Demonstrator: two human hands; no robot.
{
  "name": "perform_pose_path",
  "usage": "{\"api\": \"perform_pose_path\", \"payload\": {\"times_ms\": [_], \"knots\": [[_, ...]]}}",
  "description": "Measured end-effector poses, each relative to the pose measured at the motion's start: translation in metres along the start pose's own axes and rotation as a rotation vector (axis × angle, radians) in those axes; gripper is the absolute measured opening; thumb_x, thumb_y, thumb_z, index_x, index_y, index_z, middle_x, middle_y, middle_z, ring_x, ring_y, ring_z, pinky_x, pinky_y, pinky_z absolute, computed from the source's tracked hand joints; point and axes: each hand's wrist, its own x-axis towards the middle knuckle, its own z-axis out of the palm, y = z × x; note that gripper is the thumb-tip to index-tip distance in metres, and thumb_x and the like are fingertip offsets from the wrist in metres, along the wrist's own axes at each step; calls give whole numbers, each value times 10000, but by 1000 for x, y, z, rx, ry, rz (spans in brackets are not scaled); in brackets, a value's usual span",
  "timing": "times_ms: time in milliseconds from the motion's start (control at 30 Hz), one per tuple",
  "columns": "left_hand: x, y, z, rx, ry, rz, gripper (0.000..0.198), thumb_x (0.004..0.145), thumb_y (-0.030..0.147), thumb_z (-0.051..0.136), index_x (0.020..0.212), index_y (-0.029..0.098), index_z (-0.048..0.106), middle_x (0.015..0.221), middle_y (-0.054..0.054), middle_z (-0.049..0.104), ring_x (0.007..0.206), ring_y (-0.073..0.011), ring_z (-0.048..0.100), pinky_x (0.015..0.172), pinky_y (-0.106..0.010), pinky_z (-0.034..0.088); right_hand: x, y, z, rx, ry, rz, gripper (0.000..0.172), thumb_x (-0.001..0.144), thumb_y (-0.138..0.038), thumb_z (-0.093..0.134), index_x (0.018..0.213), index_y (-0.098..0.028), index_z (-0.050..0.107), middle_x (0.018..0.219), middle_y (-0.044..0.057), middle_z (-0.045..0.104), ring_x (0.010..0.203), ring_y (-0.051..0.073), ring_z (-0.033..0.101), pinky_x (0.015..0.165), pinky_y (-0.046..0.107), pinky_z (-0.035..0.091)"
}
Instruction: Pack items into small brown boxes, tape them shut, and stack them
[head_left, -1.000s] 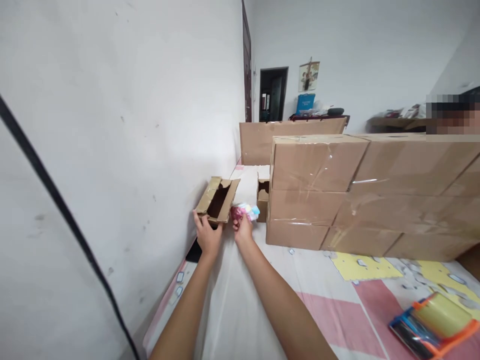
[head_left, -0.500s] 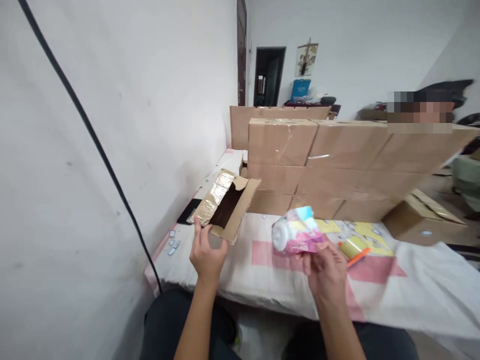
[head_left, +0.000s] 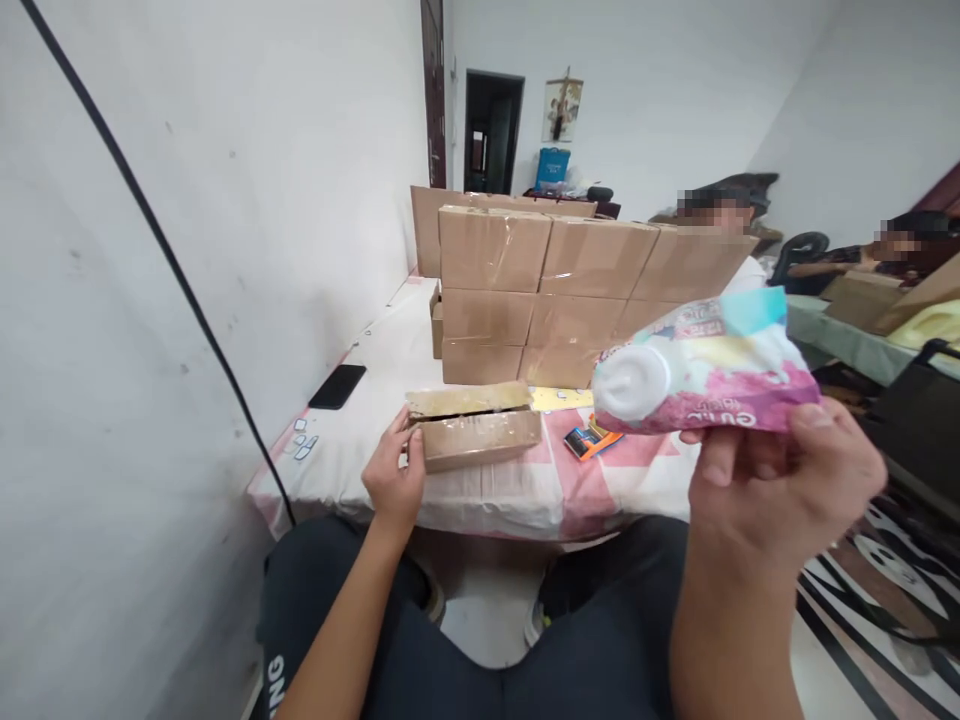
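Observation:
My left hand (head_left: 395, 470) grips the left end of a small cardboard box (head_left: 480, 440) on the bed-like, cloth-covered surface. The box's top flap stands slightly raised, with a dark gap under it; the inside is hidden. Off to the right and raised close to the camera, my right hand (head_left: 787, 490) pinches a soft plastic packet (head_left: 739, 360) by its lower right end. The packet is pink, white and light blue, with a round white cap facing left. Between the hands lies a small orange and dark object (head_left: 592, 438), its kind unclear.
A wall of taped cardboard cartons (head_left: 491, 250) stands behind the small box. A black phone (head_left: 337, 386) lies at the left, near the white wall and a hanging black cable (head_left: 157, 240). Two people sit beyond at the right, near a green-covered table (head_left: 814, 325).
The small box has come nearer and turned sideways, its opening no longer facing me. My right hand has lifted the packet up and to the right. The view has shifted right.

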Motion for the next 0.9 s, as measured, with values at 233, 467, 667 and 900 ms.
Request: {"api": "perform_pose_path", "payload": {"times_ms": [233,467,667,900], "knots": [[-8,13,9,29,-102,279,89,927,224,598,858,208,651,1164,-120,742,996,-241,678,885,-405,520,12,19,17,167,-113,59,303,759,-163,648,532,-204,451,404,-109,327,269,41,284,249,183,225],[11,3,-24,-80,-596,613,325,890,501,670,1076,234,662,1183,-78,751,1134,-233,678,992,-396,457,10,66,6,179,-38,198,315,780,-203,625,541,-212,419,374,-127,317,240,75,347,349,229,422],[0,12,9,-193,-487,728,175,952,83,513,934,212,631,1108,-38,779,1031,-180,717,956,-390,463,29,90,-13,132,40,139,288,780,-210,640,580,-211,433,394,-123,373,258,78,384,343,215,409],[23,15,50,-163,-608,739,183,991,172,491,920,233,649,1208,-49,745,1220,-191,644,1018,-394,450,43,105,-38,141,13,136,365,770,-231,682,535,-200,405,397,-129,310,237,74,364,340,234,427]]}}
